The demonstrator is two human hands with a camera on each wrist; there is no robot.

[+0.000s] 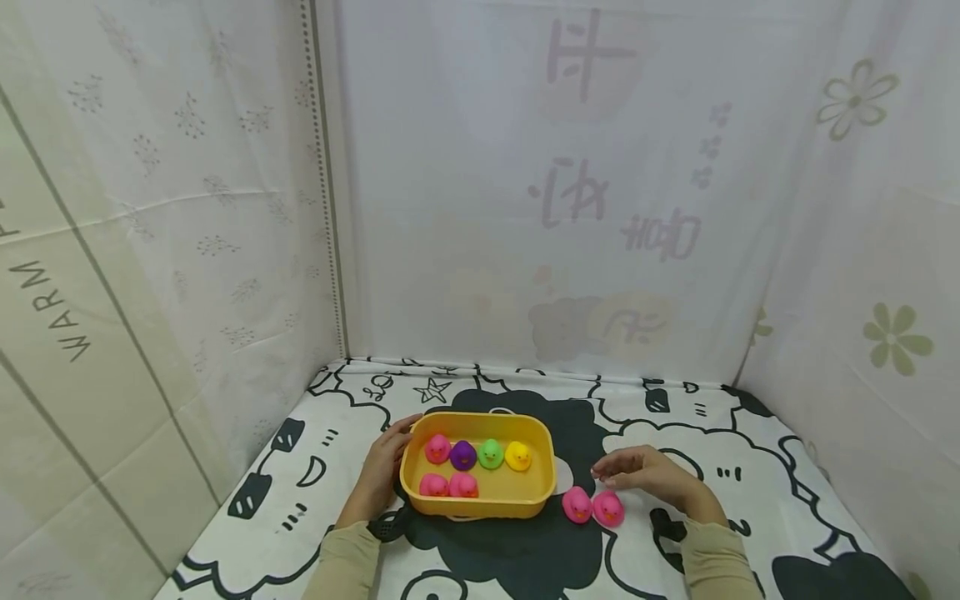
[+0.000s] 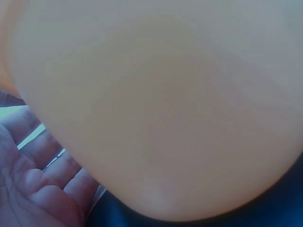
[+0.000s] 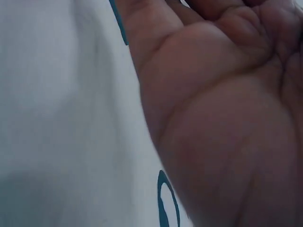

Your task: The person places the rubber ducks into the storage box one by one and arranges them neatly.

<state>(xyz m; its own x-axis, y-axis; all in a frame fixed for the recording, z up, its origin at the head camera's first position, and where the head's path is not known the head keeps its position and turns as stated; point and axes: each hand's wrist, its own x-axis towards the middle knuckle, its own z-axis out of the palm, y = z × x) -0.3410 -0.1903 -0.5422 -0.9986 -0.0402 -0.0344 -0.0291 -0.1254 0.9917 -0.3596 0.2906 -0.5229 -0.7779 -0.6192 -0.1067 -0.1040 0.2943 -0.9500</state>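
Note:
A yellow plastic tray (image 1: pixel 480 507) sits on the tabletop cloth, several small rubber ducks inside. Along its far row are a pink duck (image 1: pixel 437 449), a purple duck (image 1: pixel 463 455), a green duck (image 1: pixel 491 454) and a yellow duck (image 1: pixel 518 456); two pink ducks (image 1: pixel 463 485) are nearer the front wall. My left hand (image 1: pixel 384 468) rests against the tray's left side, its fingers extended along the outer wall. Past the tray's right end, two more pink ducks (image 1: pixel 608 508) stand side by side on the cloth. Just above and behind them hovers my right hand (image 1: pixel 651 477), fingers loosely bent, no object visible in it.
A white cloth (image 1: pixel 315 517) with black cartoon drawings covers the table. Pale printed curtains (image 1: pixel 480 208) enclose the back and both sides. A dark strap (image 1: pixel 387 527) shows at my left wrist.

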